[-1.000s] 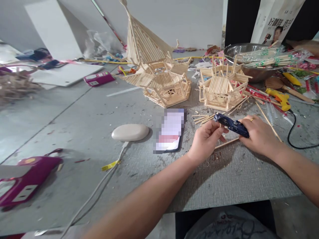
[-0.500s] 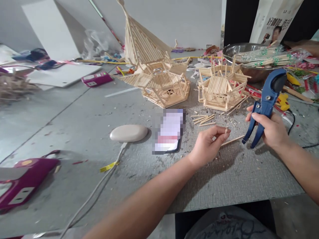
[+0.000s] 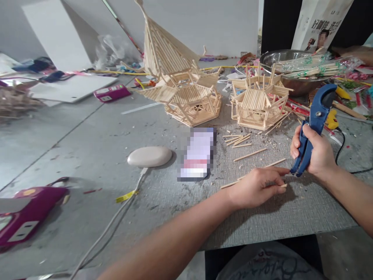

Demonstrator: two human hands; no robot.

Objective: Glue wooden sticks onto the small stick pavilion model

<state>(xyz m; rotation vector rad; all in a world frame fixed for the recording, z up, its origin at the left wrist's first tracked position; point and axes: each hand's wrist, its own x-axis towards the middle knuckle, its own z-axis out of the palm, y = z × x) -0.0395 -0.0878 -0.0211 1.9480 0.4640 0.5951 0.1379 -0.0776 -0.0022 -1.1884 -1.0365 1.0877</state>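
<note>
My right hand (image 3: 316, 151) is wrapped round a blue pipe cutter (image 3: 316, 116), held upright with its jaw at the top and its handles squeezed together. Just left of it, my left hand (image 3: 259, 188) is low over the table with thumb and fingers pinched. The pale end of a thin wooden stick (image 3: 283, 186) pokes out of that pinch; the rest is hidden by the hand. One outstretched finger reaches to the bottom of the cutter's handles. Loose wooden sticks (image 3: 250, 154) lie behind the left hand, with a small pile of short cut sticks (image 3: 239, 139) farther back.
Two stick-built models, a tall-roofed pavilion (image 3: 192, 93) and a smaller one (image 3: 259, 103), stand behind. A phone (image 3: 198, 153) and a corded white oval device (image 3: 150, 156) lie left. A metal bowl (image 3: 300, 83) with wrapped sticks and a yellow tool (image 3: 332, 118) are at right.
My left hand has moved right and nearer to me, towards the cutter, uncovering sticks on the table. In my right hand the cutter's spread handles have closed together.
</note>
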